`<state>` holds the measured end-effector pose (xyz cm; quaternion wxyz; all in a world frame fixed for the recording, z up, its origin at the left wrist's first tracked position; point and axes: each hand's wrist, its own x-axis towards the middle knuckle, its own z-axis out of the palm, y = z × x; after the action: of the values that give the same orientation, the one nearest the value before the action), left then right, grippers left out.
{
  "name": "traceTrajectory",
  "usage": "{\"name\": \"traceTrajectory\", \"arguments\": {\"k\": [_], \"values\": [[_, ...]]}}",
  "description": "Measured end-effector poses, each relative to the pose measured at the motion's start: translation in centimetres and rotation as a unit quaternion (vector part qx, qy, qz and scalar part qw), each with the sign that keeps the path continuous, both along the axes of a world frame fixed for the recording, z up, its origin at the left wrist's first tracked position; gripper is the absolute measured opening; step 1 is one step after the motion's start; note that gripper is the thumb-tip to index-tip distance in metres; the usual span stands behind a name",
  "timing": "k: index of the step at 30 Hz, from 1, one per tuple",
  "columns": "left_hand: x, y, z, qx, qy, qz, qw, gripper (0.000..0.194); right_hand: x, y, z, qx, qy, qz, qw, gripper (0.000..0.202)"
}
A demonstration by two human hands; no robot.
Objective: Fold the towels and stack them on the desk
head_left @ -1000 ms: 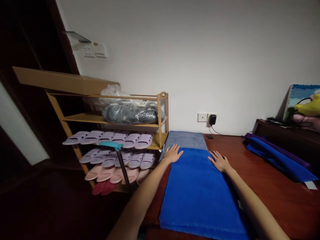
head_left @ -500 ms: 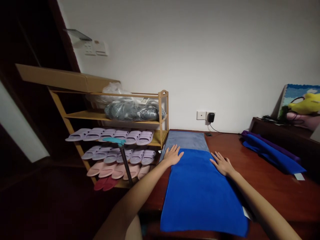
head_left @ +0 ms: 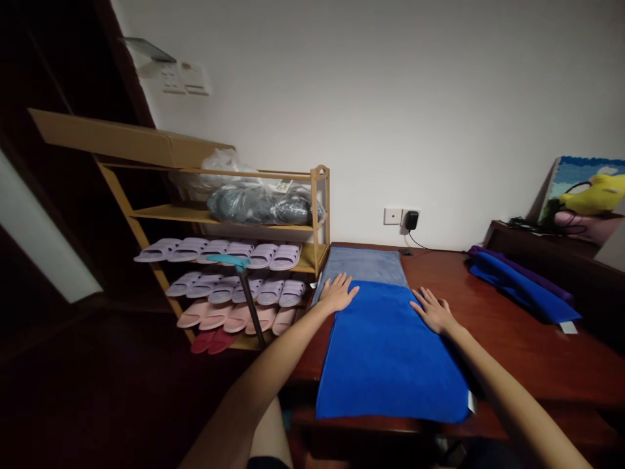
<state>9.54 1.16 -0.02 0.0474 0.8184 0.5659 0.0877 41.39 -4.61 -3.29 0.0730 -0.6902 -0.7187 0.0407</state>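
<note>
A bright blue towel [head_left: 385, 365] lies spread on the reddish-brown table [head_left: 517, 345], its near end at the front edge. Beyond it shows a grey towel [head_left: 366, 262], partly covered by the blue one. My left hand [head_left: 338, 293] rests flat with fingers spread at the blue towel's far left corner, partly over the grey. On the opposite side my right hand [head_left: 433, 311] lies open at the blue towel's far right corner. Neither hand grips anything. A white tag [head_left: 471, 402] sticks out at the near right corner.
Folded blue cloth [head_left: 522, 286] and purple cloth [head_left: 541, 277] lie at the table's right. A wooden shoe rack [head_left: 319, 221] with several slippers stands left, a cardboard box [head_left: 112, 138] on top. A black charger [head_left: 412, 220] is plugged into the back wall.
The view has tilted slightly down. The blue towel's near end has drawn up toward the table's front edge and hangs less. Both hands stay flat at its far corners.
</note>
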Motion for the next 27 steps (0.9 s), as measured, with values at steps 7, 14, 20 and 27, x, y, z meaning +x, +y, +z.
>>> {"name": "traceTrajectory", "arguments": {"k": [7,14,20,27], "values": [[-0.1,-1.8,0.4,-0.005,-0.002,-0.009,1.000,0.067,0.0,-1.8,0.2,-0.003,-0.003,-0.003,1.000,0.072],[-0.4,-4.7,0.4,-0.013,-0.017,-0.017,1.000,0.067,-0.3,-5.0,0.2,-0.005,0.008,0.005,1.000,0.071],[-1.5,-4.4,1.8,-0.042,-0.106,-0.029,0.993,0.049,1.5,-5.2,0.3,0.005,0.134,-0.007,0.991,0.060],[-1.7,-1.8,3.5,-0.056,-0.141,0.005,0.989,0.024,4.1,-2.3,1.4,0.037,0.177,-0.046,0.982,0.033]]}}
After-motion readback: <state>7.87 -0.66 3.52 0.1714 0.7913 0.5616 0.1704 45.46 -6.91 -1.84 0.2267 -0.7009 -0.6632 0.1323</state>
